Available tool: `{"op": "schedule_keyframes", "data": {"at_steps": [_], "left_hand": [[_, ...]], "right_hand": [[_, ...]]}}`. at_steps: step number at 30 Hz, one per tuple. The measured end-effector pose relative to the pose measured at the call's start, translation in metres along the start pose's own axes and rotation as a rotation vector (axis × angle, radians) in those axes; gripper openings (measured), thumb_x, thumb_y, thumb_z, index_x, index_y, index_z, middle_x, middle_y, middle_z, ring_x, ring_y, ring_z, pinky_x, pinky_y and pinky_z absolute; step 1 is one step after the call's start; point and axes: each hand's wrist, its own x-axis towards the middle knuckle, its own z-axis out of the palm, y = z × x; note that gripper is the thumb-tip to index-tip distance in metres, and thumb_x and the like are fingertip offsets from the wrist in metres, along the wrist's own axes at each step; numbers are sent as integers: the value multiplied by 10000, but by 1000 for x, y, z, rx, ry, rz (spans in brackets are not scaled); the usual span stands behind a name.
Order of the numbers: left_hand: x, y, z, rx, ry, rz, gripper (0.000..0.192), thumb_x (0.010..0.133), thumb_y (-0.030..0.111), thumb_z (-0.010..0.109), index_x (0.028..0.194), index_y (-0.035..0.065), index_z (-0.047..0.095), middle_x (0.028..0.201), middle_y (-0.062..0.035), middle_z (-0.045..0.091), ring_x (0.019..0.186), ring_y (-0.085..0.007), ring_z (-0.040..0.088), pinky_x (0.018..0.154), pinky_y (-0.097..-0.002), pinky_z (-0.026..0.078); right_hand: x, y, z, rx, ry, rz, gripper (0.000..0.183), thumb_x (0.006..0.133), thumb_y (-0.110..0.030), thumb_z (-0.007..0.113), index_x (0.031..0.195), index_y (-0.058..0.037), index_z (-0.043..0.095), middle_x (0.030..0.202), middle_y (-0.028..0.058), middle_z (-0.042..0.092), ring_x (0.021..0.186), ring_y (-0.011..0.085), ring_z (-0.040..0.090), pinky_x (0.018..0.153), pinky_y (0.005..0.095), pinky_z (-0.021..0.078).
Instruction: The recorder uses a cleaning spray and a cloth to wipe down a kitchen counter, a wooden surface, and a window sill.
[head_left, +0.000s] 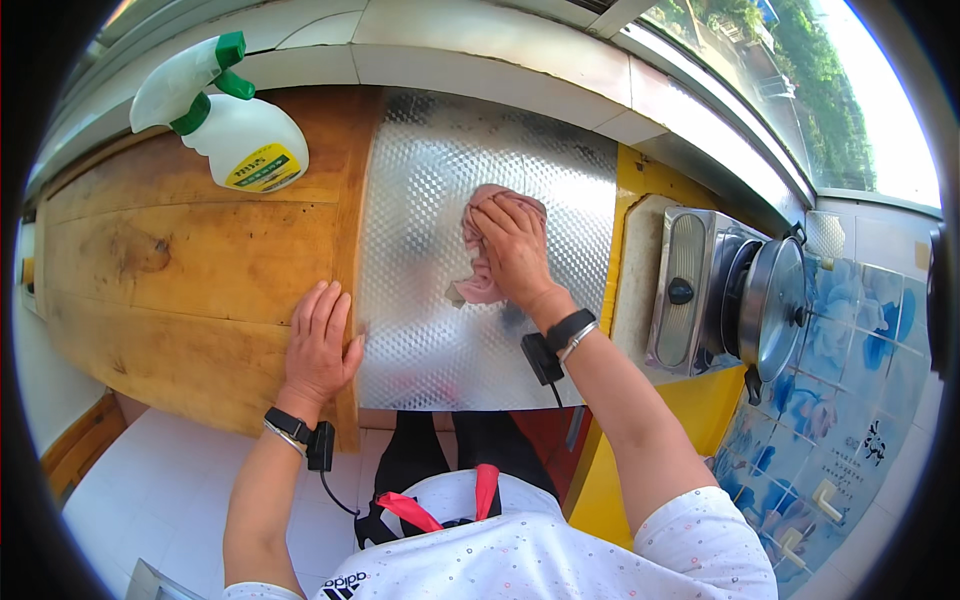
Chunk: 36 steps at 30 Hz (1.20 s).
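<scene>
Under my right hand (513, 247) a crumpled pink cloth (487, 281) is pressed flat on a shiny, embossed foil sheet (427, 330). My fingers lie over the cloth's upper part, and its lower end trails toward me. My left hand (321, 337) rests palm down on the right edge of a wooden tabletop (225, 255), close to where the wood meets the foil. It holds nothing, and its thumb is spread from the fingers. A white spray bottle (255, 142) with a green trigger appears at the far left, bearing a yellow and green label.
Right of the foil is a yellow surface (626, 187) carrying a metal gas stove (679, 292). On the stove sits a lidded pan (769, 307) with dark handles. A tiled ledge (487, 71) and a window (810, 97) border the far side. Blue patterned tiles (825, 390) cover the right wall.
</scene>
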Motion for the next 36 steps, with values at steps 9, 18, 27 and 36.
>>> {"op": "schedule_keyframes", "data": {"at_steps": [9, 18, 27, 36], "left_hand": [[2, 5, 3, -34, -10, 21, 587, 795, 173, 607, 1330, 6, 435, 1386, -179, 428, 1313, -368, 381, 1096, -483, 329], [0, 0, 2, 4, -17, 4, 591, 796, 159, 607, 1335, 5, 421, 1398, -180, 416, 1330, -363, 365, 1109, -477, 314], [0, 4, 2, -16, -28, 10, 562, 806, 194, 623, 1308, 9, 453, 1380, -173, 432, 1318, -349, 375, 1101, -481, 330], [-2, 3, 0, 36, -28, 6, 585, 804, 203, 617, 1323, -2, 441, 1389, -177, 424, 1326, -353, 367, 1097, -477, 322]], "right_hand": [[108, 56, 11, -36, 165, -6, 472, 649, -65, 698, 1114, -106, 634, 1219, 51, 597, 1188, 278, 503, 1003, 447, 366], [47, 7, 19, 83, 46, 59, 611, 605, -93, 777, 1190, -118, 604, 1321, 33, 540, 1283, 264, 429, 1103, 471, 284], [90, 48, 9, -47, 202, -24, 489, 639, -58, 693, 1118, -115, 609, 1254, 40, 571, 1227, 282, 469, 1030, 452, 342], [132, 22, 20, -86, 15, 305, 208, 682, -60, 623, 859, -164, 652, 1110, 7, 607, 1136, 286, 495, 981, 449, 353]]}}
